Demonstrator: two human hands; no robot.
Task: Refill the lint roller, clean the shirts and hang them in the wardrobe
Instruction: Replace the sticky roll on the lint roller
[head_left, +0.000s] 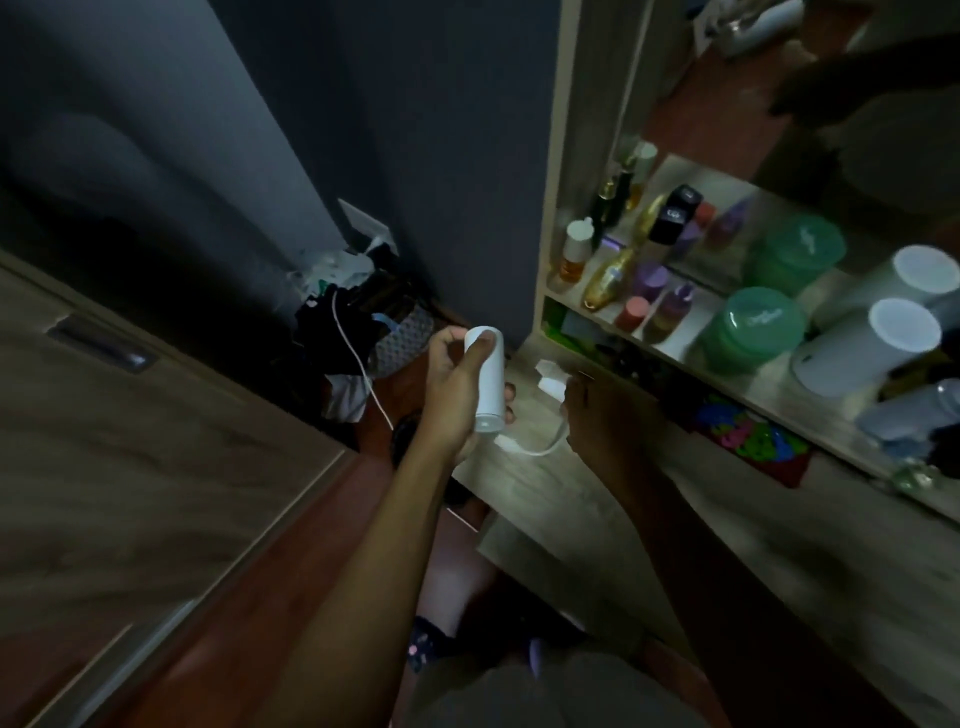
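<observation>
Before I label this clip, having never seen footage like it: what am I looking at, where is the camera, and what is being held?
There is no machine here. These are a person's two bare hands, filmed by one wide-angle camera worn on the head, looking down. The left hand grips a white cylinder, probably the lint roller's roll. The right hand reaches to small white pieces on the wooden desk; it is too dim to tell whether it holds one. A curved white piece, perhaps the roller's handle, lies on the desk. The shelf beside it holds bottles and a green tub.
</observation>
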